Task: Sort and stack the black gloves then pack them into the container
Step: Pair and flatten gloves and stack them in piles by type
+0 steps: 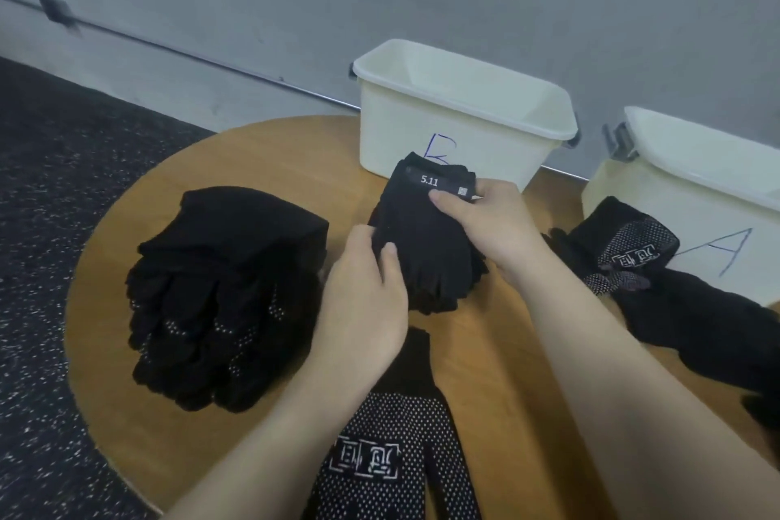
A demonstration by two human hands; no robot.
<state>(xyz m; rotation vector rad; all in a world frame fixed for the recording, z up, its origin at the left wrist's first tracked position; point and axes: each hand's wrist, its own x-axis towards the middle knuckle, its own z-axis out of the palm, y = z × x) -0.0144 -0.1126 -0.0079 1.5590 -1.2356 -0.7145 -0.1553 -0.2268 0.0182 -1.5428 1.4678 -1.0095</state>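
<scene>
Both hands grip a small glove bundle (426, 241) mid-desk, just in front of bin B (460, 127): left hand (363, 291) curled on its near edge, right hand (489, 220) pinching the labelled cuff. Round wooden desk (261, 152); soft knit stack (223, 296) left; bare wood between.

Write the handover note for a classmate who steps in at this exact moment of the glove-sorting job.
Left hand and right hand both grip the small glove stack with the 5.11 label, in front of bin B.
Done: large glove stack at table left.
Left: dotted glove near you, loose gloves by bin A. No gloves visible in either bin; their bottoms are hidden.
</scene>
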